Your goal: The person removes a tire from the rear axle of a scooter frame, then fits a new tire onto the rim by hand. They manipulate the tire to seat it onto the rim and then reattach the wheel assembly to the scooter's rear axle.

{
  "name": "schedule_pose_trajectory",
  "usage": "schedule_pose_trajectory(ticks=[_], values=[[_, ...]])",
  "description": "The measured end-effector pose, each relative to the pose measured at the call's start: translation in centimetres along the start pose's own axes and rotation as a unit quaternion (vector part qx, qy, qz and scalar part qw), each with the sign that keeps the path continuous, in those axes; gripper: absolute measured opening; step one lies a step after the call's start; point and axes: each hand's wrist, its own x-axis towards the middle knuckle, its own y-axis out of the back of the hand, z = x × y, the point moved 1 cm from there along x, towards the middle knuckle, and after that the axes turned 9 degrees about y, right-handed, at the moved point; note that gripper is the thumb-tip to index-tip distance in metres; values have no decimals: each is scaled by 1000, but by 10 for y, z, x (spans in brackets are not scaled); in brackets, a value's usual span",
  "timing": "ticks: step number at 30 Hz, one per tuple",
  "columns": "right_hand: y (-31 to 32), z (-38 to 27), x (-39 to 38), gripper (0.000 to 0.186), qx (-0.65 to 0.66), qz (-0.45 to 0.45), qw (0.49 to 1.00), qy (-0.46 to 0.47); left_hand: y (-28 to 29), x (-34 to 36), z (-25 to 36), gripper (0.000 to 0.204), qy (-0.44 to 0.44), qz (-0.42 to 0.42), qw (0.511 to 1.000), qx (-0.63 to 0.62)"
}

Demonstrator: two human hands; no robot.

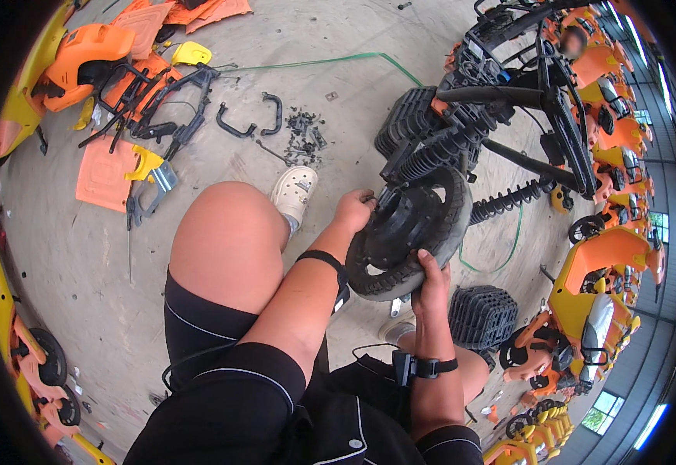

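Note:
A black scooter wheel with a thick tyre and a dark hub sits in front of me, at the end of a bare scooter frame. My right hand grips the tyre at its near lower edge, thumb on top and the other fingers hidden beneath. At the hub's left side, near the axle, my left hand has its fingers curled together; what they hold is too small to tell. A black coil-spring shock absorber runs from near the wheel up along the frame. Another shock absorber lies to its right.
Black plastic crates stand beside and behind the wheel. Loose bolts and two curved black bars lie on the concrete floor. Orange panels and frame parts are piled at left. Rows of orange and yellow scooters line the right. A green strap crosses the floor.

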Motion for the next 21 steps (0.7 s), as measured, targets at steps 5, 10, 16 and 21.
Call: schedule_pose_trajectory(ticks=[5, 10, 16, 21], values=[[14, 16, 3, 48, 15, 25, 1000, -2, 1, 6, 0, 38, 7, 4, 1000, -29], [19, 20, -2, 48, 5, 20, 1000, -1, -3, 1, 3, 36, -4, 18, 999, -41], [-5, 38, -4, 62, 8, 42, 999, -17, 10, -18, 16, 43, 76, -38, 991, 106], [-4, 36, 3, 59, 14, 19, 999, -39, 5, 1, -19, 39, 70, 39, 997, -20]])
